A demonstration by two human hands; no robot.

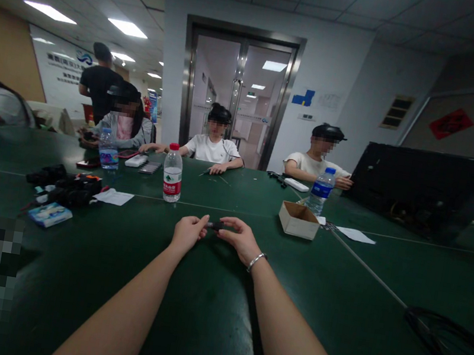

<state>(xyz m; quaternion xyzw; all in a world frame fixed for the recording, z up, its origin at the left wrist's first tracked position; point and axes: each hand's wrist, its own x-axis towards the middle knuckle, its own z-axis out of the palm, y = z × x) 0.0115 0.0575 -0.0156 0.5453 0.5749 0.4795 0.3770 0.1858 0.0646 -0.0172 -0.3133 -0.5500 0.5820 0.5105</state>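
Note:
Just above the green table (205, 292), a small dark cylinder-like object (214, 225) with a greyish left end spans the gap between my hands. My left hand (188, 234) pinches its left end between thumb and fingers. On the other end, the thumb and curled fingers of my right hand (243, 242) close around the dark part. A silver bracelet (256, 262) circles my right wrist. The object is too small and dim to tell its exact kind, and my fingertips hide part of it.
A red-capped water bottle (173, 176) stands beyond my left hand. An open cardboard box (299, 222) and a blue-capped bottle (321, 192) are at right. Black gear (75, 189) and a tissue pack (50, 214) lie left; coiled cable (452, 350) lies right. Several people sit opposite.

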